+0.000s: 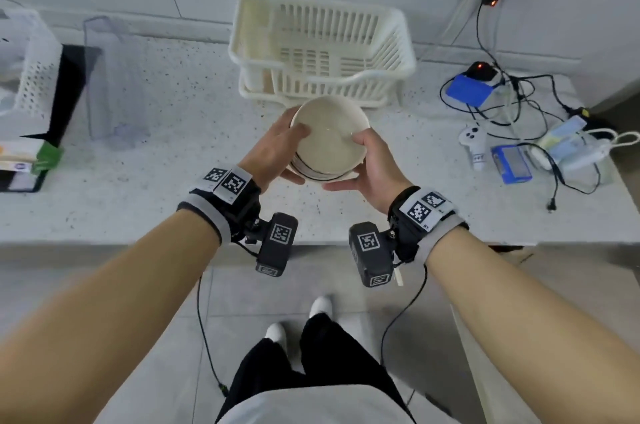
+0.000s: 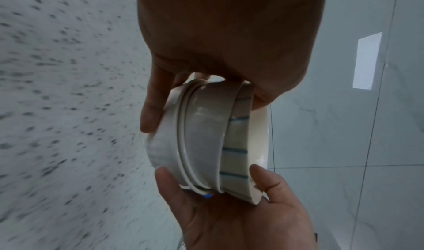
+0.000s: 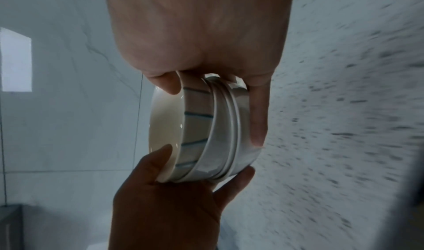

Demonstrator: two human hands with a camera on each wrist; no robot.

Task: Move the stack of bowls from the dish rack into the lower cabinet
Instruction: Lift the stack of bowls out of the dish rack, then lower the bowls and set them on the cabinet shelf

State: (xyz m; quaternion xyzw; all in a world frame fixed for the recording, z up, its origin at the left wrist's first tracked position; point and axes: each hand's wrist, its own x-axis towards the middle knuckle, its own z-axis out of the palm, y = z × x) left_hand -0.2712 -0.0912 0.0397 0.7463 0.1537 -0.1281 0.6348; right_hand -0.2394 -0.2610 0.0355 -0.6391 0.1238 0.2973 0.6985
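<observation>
Gripping both sides, left hand [image 1: 277, 150] and right hand [image 1: 372, 164] fingers clamp the cream, blue-striped stack of bowls [image 1: 329, 139].

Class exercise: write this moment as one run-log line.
phase: carry | stack of bowls: out of dish rack, above countertop | left hand: grips stack | right hand: grips stack | cabinet: not in view

stack of bowls [image 1: 329, 143] | cream, top one blue-striped outside | nested upright | above the countertop [image 1: 173, 133]
</observation>
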